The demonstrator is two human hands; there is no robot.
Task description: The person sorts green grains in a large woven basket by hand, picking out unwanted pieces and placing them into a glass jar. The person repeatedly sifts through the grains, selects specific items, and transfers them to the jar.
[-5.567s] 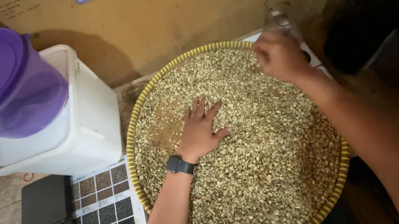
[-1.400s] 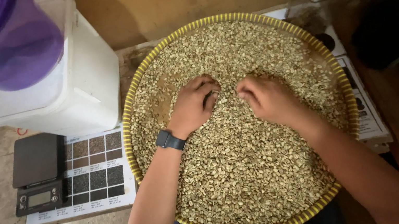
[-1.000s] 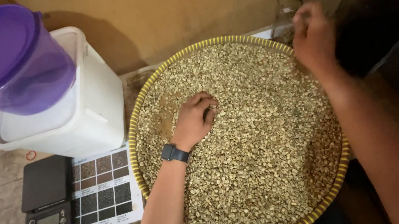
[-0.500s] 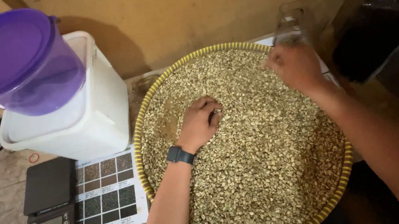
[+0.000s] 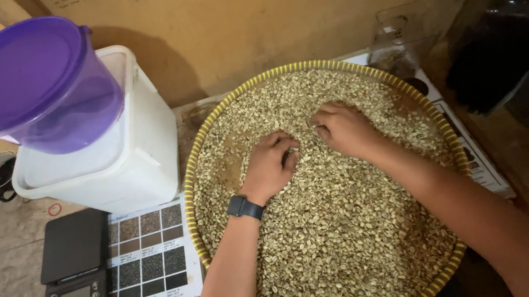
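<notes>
A wide round woven tray with a yellow rim lies in front of me, covered with pale green unroasted coffee beans. My left hand, a black watch on its wrist, rests palm down on the beans near the tray's middle, fingers curled into them. Just to its right, my right hand lies on the beans too, fingers bent and touching the grains. The two hands are almost side by side. Whether either hand pinches a bean is hidden.
A white bin with a purple lidded tub on it stands at left. A black scale sits on a bean sample chart. A clear glass cup and dark jars stand behind and right.
My right hand came back from the glass cup at the tray's far right edge to the beans beside my left hand. The left hand stayed in place.
</notes>
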